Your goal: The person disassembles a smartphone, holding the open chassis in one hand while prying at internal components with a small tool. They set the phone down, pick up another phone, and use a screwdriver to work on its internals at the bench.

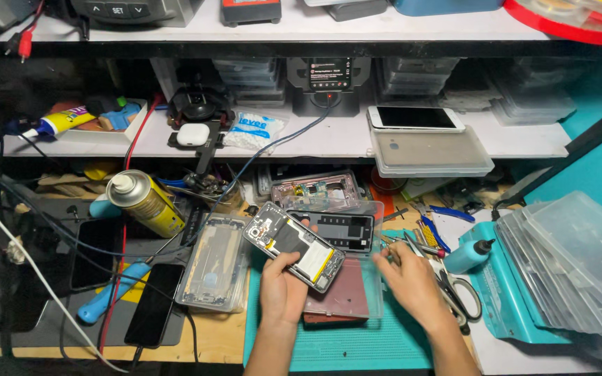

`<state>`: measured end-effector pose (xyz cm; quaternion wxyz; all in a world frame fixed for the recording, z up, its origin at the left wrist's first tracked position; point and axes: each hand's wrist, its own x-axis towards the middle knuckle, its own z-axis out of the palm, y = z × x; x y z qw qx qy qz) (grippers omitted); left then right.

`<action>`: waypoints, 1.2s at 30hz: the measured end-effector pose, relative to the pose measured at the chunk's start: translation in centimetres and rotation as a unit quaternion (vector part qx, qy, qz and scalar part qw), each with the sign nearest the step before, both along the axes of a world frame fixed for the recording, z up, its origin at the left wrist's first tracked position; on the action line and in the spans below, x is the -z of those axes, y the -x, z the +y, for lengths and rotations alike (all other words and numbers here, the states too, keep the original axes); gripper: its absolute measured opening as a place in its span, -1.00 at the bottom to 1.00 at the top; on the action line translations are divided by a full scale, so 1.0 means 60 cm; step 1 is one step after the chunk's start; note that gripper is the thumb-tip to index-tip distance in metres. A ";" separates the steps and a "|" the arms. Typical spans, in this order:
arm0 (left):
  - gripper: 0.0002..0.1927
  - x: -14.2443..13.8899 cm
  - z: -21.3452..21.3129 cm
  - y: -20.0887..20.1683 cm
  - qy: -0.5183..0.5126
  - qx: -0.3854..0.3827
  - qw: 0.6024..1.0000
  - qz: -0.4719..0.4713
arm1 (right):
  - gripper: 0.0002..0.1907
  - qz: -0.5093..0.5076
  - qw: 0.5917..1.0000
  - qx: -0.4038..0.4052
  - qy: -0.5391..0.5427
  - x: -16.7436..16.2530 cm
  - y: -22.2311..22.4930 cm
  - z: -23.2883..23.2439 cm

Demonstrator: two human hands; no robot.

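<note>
My left hand (283, 287) holds an opened phone (294, 245) with its back cover off, so its battery and circuit boards show. The phone is tilted, lifted over a clear plastic tray (375, 217) and a dark red pad (346, 298). My right hand (411, 280) rests to the right on the teal mat (357, 345), fingers curled among the small tools (412, 245) lying there; whether it grips one I cannot tell. Scissors (462, 296) lie just right of that hand.
A yellow spray can (144, 202), a phone back frame (214, 263) and two dark phones (153, 305) lie on the left. A teal dropper bottle (469, 255) and stacked clear lids (576, 261) stand at right. The shelf behind holds a white phone (416, 118) and clutter.
</note>
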<state>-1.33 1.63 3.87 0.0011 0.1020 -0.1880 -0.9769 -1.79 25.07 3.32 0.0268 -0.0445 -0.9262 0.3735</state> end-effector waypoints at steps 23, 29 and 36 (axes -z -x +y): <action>-0.27 -0.019 -0.001 -0.015 0.018 0.003 0.997 0.074 | -0.66 0.113 0.979 -0.093 0.140 -0.080 -0.031 -0.024; -0.27 -0.020 -0.003 -0.015 0.043 -0.028 0.996 0.072 | -0.76 0.237 0.938 -0.225 0.120 -0.100 -0.055 -0.053; -0.31 -0.025 0.000 -0.019 0.104 -0.076 0.988 0.085 | -0.81 0.226 0.942 -0.231 0.090 -0.088 -0.053 -0.083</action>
